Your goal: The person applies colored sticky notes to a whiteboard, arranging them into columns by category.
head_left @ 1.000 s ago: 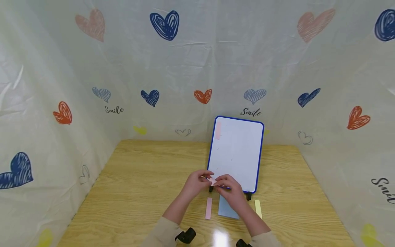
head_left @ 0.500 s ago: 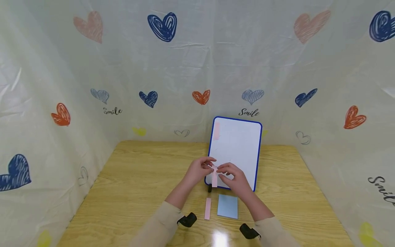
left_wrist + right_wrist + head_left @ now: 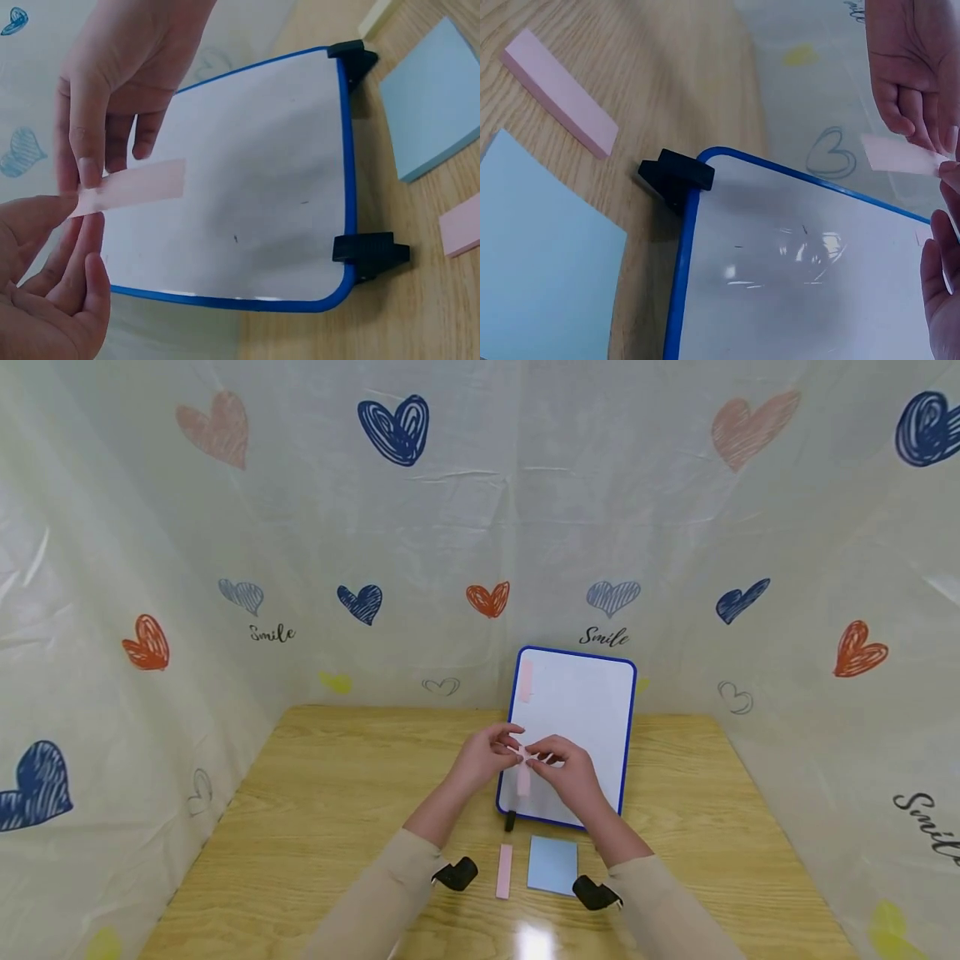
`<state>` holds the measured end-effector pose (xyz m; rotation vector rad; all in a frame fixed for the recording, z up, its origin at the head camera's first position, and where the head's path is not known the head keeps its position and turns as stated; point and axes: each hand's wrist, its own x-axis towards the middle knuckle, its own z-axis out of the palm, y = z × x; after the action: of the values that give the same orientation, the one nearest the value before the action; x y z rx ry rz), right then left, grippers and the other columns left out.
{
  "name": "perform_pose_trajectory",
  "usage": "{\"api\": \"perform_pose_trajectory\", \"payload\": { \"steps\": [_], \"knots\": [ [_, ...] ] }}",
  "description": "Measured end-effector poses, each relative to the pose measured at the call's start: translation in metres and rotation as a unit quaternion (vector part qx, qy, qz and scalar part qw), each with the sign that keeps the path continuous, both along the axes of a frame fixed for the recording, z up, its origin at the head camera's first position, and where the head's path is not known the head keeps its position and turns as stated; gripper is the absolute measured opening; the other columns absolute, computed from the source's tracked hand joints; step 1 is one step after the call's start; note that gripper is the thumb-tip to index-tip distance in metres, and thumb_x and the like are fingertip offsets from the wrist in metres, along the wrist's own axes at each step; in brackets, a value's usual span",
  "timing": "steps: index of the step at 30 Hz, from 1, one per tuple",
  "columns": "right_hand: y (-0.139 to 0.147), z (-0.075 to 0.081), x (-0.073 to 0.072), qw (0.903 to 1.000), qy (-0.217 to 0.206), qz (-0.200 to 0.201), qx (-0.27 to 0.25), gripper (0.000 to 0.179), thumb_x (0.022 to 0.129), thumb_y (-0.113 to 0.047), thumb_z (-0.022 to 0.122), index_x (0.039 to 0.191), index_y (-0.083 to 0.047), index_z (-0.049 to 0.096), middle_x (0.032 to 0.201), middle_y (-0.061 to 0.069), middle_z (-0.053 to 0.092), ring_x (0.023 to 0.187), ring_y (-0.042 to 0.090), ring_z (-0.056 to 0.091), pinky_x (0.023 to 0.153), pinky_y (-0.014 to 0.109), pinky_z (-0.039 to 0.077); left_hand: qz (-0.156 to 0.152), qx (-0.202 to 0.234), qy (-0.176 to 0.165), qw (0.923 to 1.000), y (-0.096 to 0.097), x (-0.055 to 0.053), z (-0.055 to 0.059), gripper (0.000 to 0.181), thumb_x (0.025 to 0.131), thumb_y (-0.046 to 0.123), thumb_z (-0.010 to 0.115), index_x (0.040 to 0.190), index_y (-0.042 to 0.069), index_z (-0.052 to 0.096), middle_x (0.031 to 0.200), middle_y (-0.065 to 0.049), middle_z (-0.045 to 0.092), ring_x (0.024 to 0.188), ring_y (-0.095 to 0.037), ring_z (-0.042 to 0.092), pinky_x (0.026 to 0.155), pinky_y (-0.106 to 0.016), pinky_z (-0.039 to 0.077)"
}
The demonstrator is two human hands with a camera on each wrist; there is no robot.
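A thin pink sticky note strip [image 3: 523, 782] hangs upright in front of the whiteboard [image 3: 581, 702], its lower end loose. My left hand [image 3: 477, 762] pinches the strip's upper end between thumb and fingertips. From the other side my right hand [image 3: 573, 777] grips that same end, thumb and index fingertips meeting the left ones. The left wrist view shows the strip [image 3: 142, 184] stretching away from both hands over the board's white face. In the right wrist view its free end [image 3: 892, 154] shows, while fingers cover the rest.
Another pink strip [image 3: 527, 681] is stuck at the board's upper left. Black feet [image 3: 367, 251] hold up the blue-framed board. On the wooden table before it lie a narrow pink sticky pad [image 3: 504, 872] and a square blue pad [image 3: 553, 865]. A yellow pad [image 3: 380, 16] lies beyond the blue one.
Both hands have risen from the board's lower edge to its lower middle, carrying the pink strip. The strip now hangs down from the fingertips, and the right fingers have closed in on its top.
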<state>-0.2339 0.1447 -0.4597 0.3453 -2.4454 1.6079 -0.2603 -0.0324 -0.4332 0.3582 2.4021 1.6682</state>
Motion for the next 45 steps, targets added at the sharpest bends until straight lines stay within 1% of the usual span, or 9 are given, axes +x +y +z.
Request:
{"api": "perform_pose_trajectory", "payload": {
  "steps": [6,15,22,27,31,36,39,42,45],
  "knots": [
    [-0.003,-0.002,-0.016,0.9992,-0.012,-0.022,-0.031,0.017,0.085,-0.005,0.075,0.101,-0.009,0.076,0.096,0.003,0.069,0.086,0.02,0.061,0.075,0.029,0.051,0.025,0.014,-0.016,0.9995,0.001,-0.008,-0.002,0.037,0.085,0.001,0.073,0.121,0.009,0.064,0.103,-0.005,0.067,0.092,-0.022,0.065,0.08,-0.035,0.056],
    [-0.008,-0.003,-0.035,0.9959,-0.029,-0.049,-0.07,0.018,0.085,-0.004,0.075,0.102,-0.007,0.076,0.096,0.005,0.069,0.083,0.022,0.059,0.067,0.024,0.05,0.063,0.018,-0.022,0.9976,0.008,-0.019,-0.009,0.027,0.085,0.002,0.073,0.111,0.011,0.068,0.093,-0.004,0.066,0.082,-0.021,0.061,0.072,-0.031,0.055],
    [-0.008,-0.003,-0.048,0.9973,-0.017,-0.052,-0.05,0.021,0.086,-0.002,0.074,0.106,-0.006,0.075,0.1,0.007,0.069,0.085,0.022,0.059,0.071,0.024,0.049,0.091,0.026,-0.031,0.9951,0.012,-0.03,-0.018,0.02,0.086,0.002,0.073,0.104,0.012,0.071,0.092,-0.003,0.064,0.083,-0.02,0.06,0.075,-0.031,0.055],
    [-0.006,-0.005,-0.053,0.9977,-0.03,-0.051,-0.034,0.023,0.087,-0.005,0.073,0.109,-0.008,0.074,0.102,0.005,0.068,0.087,0.022,0.058,0.073,0.027,0.05,0.099,0.029,-0.038,0.994,0.014,-0.038,-0.023,0.019,0.087,0.003,0.072,0.103,0.013,0.073,0.093,-0.003,0.064,0.083,-0.021,0.06,0.077,-0.032,0.055],
    [-0.003,-0.007,-0.056,0.9978,-0.035,-0.051,-0.024,0.021,0.086,-0.006,0.074,0.107,-0.01,0.074,0.101,0.004,0.067,0.087,0.022,0.057,0.074,0.027,0.05,0.1,0.024,-0.026,0.9943,0.012,-0.045,-0.026,0.018,0.087,0.002,0.072,0.104,0.01,0.073,0.091,-0.004,0.065,0.082,-0.02,0.061,0.075,-0.031,0.055],
    [-0.001,-0.008,-0.057,0.9989,-0.016,-0.045,0.001,0.021,0.085,-0.006,0.075,0.106,-0.01,0.074,0.099,0.003,0.066,0.087,0.021,0.056,0.074,0.028,0.05,0.1,0.015,-0.021,0.9947,0.011,-0.052,-0.031,0.018,0.087,0.003,0.072,0.104,0.009,0.073,0.09,-0.003,0.065,0.082,-0.02,0.061,0.076,-0.031,0.055],
    [0.001,-0.01,-0.057,0.9983,0.012,-0.037,0.044,0.02,0.084,-0.007,0.076,0.104,-0.01,0.074,0.101,0.001,0.067,0.091,0.021,0.057,0.077,0.034,0.05,0.098,0.012,-0.03,0.9946,0.011,-0.054,-0.032,0.019,0.087,0.003,0.072,0.104,0.01,0.073,0.09,-0.003,0.065,0.082,-0.02,0.06,0.076,-0.03,0.055],
    [0.004,-0.013,-0.058,0.9933,0.049,-0.029,0.101,0.02,0.083,-0.009,0.078,0.103,-0.01,0.075,0.103,0.0,0.067,0.097,0.021,0.057,0.083,0.039,0.048,0.097,0.006,-0.035,0.9946,0.012,-0.057,-0.032,0.018,0.087,0.004,0.072,0.105,0.01,0.073,0.09,-0.003,0.065,0.083,-0.02,0.06,0.076,-0.03,0.055],
    [0.008,-0.016,-0.058,0.9842,0.09,-0.024,0.151,0.021,0.082,-0.01,0.079,0.102,-0.01,0.075,0.105,0.001,0.067,0.102,0.022,0.056,0.087,0.041,0.047,0.096,-0.005,-0.032,0.9949,0.013,-0.059,-0.031,0.018,0.087,0.005,0.072,0.105,0.011,0.073,0.09,-0.002,0.065,0.083,-0.02,0.06,0.075,-0.03,0.055]
  ]
}}
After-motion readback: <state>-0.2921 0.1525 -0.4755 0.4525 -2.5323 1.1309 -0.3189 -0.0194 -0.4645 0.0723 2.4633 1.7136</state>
